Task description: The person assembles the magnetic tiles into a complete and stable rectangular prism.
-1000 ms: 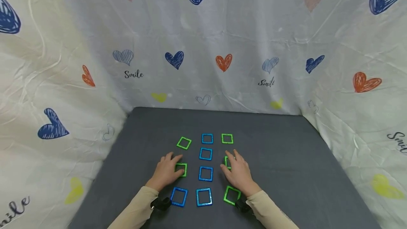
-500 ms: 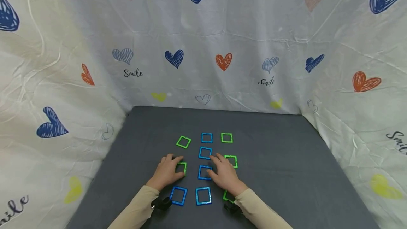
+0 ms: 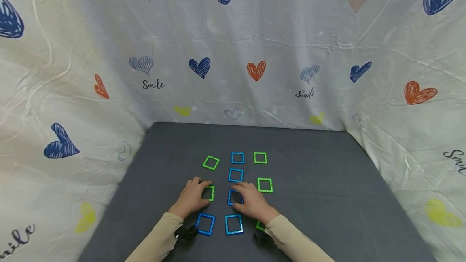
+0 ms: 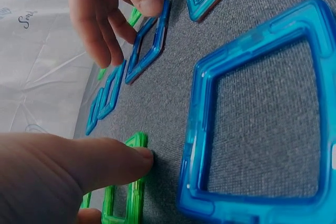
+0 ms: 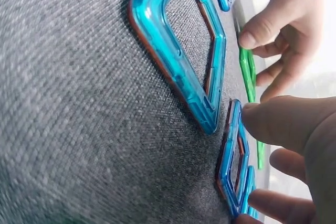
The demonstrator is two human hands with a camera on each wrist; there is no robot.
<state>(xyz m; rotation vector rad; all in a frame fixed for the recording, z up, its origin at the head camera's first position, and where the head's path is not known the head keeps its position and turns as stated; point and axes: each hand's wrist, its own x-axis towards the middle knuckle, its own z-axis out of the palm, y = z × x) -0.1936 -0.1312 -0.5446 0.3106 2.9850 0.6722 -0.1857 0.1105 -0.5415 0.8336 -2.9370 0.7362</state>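
Head view: the left hand pinches a green square, the right hand apparently a blue square, fingertips partly hidden, on the bench.

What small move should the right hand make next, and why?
Probably a gentle pinch by the right hand on the blue translucent plastic square frame beneath it: thumb and fingers stand around that frame's edges, though a firm grip isn't clear.

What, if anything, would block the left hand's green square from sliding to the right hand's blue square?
Nothing visible: in the head view, only table lies between the green square and the blue square.
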